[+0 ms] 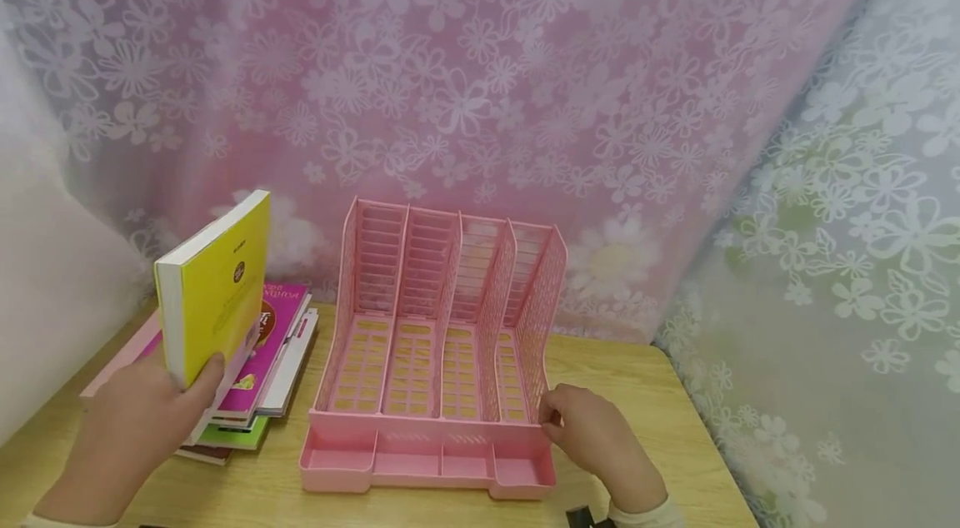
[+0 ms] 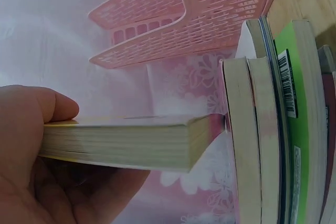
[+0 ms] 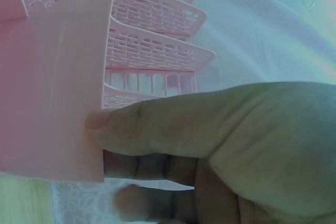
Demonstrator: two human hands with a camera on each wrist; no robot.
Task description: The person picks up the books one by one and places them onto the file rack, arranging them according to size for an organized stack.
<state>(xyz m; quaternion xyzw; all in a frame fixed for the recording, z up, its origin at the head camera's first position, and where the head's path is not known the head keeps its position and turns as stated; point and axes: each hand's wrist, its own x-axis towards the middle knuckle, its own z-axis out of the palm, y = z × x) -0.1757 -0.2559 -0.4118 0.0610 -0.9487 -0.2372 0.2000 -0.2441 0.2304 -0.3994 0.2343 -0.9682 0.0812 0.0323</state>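
My left hand (image 1: 138,420) grips a thick yellow book (image 1: 225,286) by its lower part, thumb on the cover and fingers behind. The book stands tilted above a stack of books, with a magenta-covered book (image 1: 273,345) on top. In the left wrist view the book's white page edges (image 2: 121,142) face the camera, and its far end appears close to or touching the stack. My right hand (image 1: 600,436) pinches the right end of the pink file organizer's (image 1: 427,480) front panel. In the right wrist view its thumb (image 3: 157,127) lies on the panel, with fingers behind.
The organizer has upright slots with perforated dividers and a front tray with small compartments. Lower in the stack is a green book (image 2: 294,87). All stand on a wooden table (image 1: 637,378), with a pink floral curtain (image 1: 480,95) behind and a pale one (image 1: 862,303) at right.
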